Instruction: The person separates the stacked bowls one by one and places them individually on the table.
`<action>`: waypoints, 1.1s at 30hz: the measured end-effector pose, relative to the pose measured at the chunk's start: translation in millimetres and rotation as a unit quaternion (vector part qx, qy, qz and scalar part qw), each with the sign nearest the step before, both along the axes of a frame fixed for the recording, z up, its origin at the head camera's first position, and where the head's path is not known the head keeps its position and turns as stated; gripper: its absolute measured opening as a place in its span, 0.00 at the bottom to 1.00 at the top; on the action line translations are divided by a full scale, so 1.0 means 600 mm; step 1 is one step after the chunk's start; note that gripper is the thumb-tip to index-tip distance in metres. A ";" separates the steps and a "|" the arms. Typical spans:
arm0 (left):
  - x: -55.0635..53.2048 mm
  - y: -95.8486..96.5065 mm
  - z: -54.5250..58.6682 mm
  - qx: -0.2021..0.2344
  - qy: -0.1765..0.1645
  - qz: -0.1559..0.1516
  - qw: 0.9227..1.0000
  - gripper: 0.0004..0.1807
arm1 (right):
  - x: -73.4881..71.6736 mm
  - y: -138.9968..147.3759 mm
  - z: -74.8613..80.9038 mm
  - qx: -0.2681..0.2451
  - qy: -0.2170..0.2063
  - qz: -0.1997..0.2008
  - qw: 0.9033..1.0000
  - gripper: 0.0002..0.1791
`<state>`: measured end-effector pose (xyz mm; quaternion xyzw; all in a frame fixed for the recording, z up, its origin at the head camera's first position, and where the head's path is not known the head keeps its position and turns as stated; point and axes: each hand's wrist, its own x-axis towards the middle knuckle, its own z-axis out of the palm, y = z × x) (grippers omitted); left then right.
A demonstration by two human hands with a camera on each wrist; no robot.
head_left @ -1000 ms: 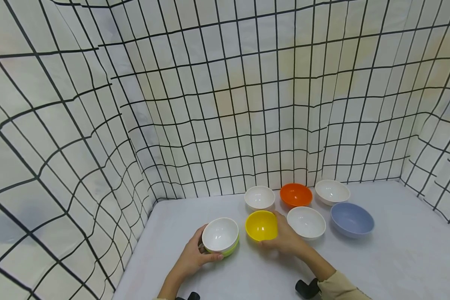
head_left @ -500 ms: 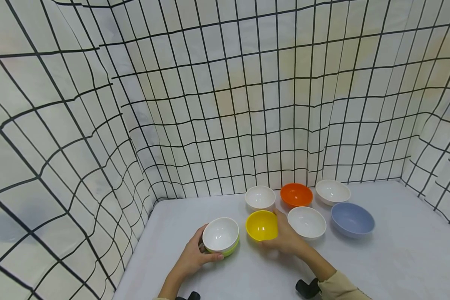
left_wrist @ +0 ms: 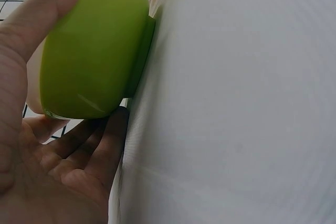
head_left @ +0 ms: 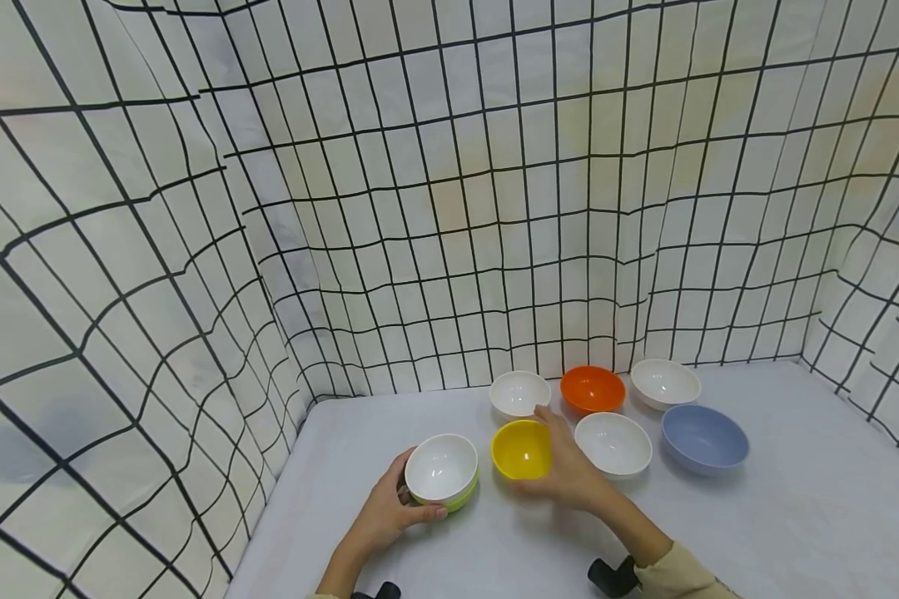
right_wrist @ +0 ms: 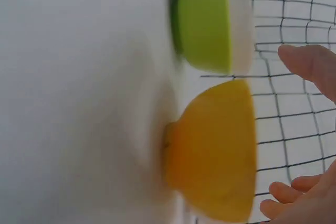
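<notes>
My left hand [head_left: 384,509] holds a green bowl [left_wrist: 97,51] from its left side, thumb at the near side and fingers around the far side. A white bowl [head_left: 440,467] is nested in the green one, its rim standing above it. Just right of this pair, a yellow bowl [head_left: 520,451] stands upright on the table. My right hand [head_left: 569,472] is beside the yellow bowl's right side, slightly blurred. In the right wrist view the thumb and fingers are spread wide, apart from the yellow bowl.
Behind stand a white bowl [head_left: 519,394], an orange bowl [head_left: 592,389] and another white bowl [head_left: 664,383]. A further white bowl [head_left: 613,444] and a blue bowl [head_left: 704,439] stand to the right. Grid-patterned cloth walls [head_left: 449,208] enclose the white table [head_left: 809,516].
My right hand has loosened from the yellow bowl, its fingers and thumb lifting off the rim. The yellow bowl stays in place. My left hand and the nested pair have not moved.
</notes>
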<state>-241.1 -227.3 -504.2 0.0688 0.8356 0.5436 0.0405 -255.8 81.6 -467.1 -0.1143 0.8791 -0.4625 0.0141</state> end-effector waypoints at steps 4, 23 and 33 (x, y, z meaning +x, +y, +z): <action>0.000 -0.001 0.002 -0.004 0.002 0.002 1.000 0.61 | 0.008 -0.012 0.022 0.003 0.013 0.019 1.000 0.61; 0.000 -0.004 0.000 -0.011 0.008 -0.008 1.000 0.60 | -0.047 -0.093 0.035 0.097 0.019 0.205 0.974 0.55; 0.003 -0.002 0.006 -0.014 0.013 -0.008 1.000 0.60 | -0.078 -0.121 0.032 0.159 -0.004 0.235 0.959 0.59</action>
